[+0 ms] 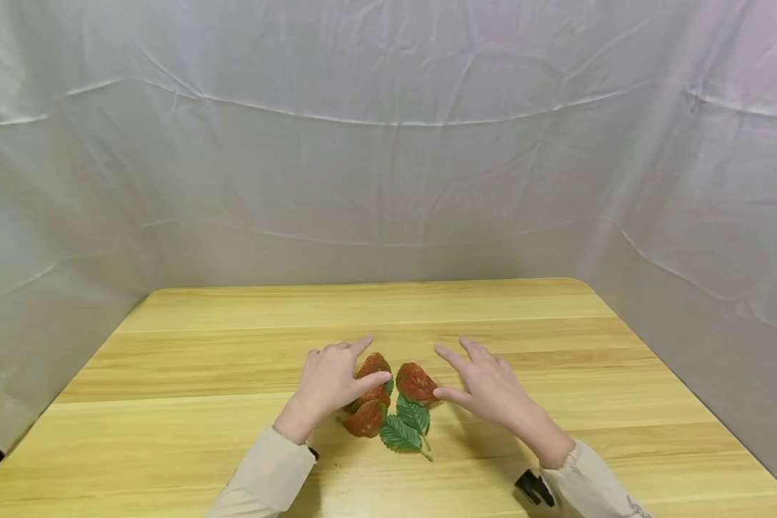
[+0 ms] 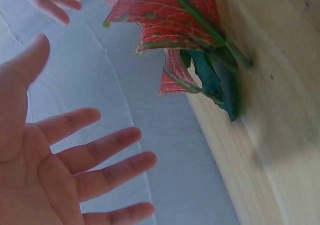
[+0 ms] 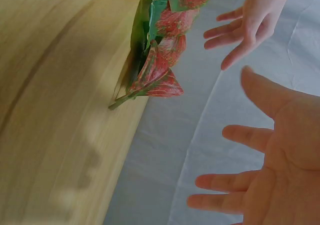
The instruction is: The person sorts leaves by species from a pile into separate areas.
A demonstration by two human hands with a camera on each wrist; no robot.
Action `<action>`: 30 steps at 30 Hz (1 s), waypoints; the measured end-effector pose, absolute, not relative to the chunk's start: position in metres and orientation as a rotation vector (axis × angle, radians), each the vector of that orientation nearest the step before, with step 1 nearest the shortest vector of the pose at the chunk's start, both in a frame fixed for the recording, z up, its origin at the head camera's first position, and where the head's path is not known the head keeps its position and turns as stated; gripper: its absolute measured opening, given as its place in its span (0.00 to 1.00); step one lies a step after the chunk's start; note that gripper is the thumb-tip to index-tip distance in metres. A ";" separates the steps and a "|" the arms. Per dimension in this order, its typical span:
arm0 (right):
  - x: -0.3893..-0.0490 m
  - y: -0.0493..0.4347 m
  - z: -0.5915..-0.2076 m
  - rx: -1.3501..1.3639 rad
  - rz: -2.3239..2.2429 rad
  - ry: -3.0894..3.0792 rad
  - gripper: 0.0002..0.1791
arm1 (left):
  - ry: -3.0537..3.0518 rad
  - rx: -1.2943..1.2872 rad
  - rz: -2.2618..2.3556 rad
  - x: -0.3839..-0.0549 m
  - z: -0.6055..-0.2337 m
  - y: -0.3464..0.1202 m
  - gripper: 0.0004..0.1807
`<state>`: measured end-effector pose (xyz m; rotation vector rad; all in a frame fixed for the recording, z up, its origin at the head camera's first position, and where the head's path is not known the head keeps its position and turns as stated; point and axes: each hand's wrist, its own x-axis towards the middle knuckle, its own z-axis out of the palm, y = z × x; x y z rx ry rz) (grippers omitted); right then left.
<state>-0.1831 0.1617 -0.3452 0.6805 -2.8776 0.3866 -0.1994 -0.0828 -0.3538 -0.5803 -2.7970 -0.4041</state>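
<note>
Several red artificial leaves (image 1: 417, 383) with green edges and stems lie near the middle of the table, most of them in a cluster on the left. Two green leaves (image 1: 401, 434) on a short stem lie just in front of them. My left hand (image 1: 326, 381) is held over the left red leaves, fingers spread, and partly hides them in the head view. To the right of the single red leaf hovers my right hand (image 1: 492, 388), its fingers also spread. Both wrist views show bare palms, apart from the leaves (image 2: 175, 15) (image 3: 155, 75).
The wooden table (image 1: 233, 360) has light and dark grain. A pale grey sheet (image 1: 388, 180) hangs behind it and along both sides. A black strap piece (image 1: 534, 488) shows by the right sleeve.
</note>
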 end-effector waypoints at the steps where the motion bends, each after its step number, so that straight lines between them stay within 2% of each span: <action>1: -0.183 0.162 -0.345 0.693 0.380 -2.869 0.34 | -2.786 -0.587 -0.423 -0.200 -0.354 -0.083 0.36; 8: -0.184 0.162 -0.345 0.739 0.448 -2.838 0.28 | -2.760 -0.604 -0.679 -0.204 -0.356 -0.085 0.25; 14: -0.192 0.163 -0.353 0.920 0.832 -2.823 0.21 | -2.778 -0.582 -0.841 -0.204 -0.354 -0.085 0.15; 19: -0.195 0.163 -0.362 1.014 1.274 -2.829 0.18 | -2.764 -0.584 -0.925 -0.205 -0.354 -0.086 0.13; 25: -0.192 0.161 -0.369 0.911 1.708 -2.872 0.18 | -2.738 -0.607 -0.981 -0.208 -0.358 -0.087 0.11; 30: -0.192 0.160 -0.373 0.883 1.875 -2.867 0.18 | -2.721 -0.629 -1.036 -0.210 -0.359 -0.087 0.11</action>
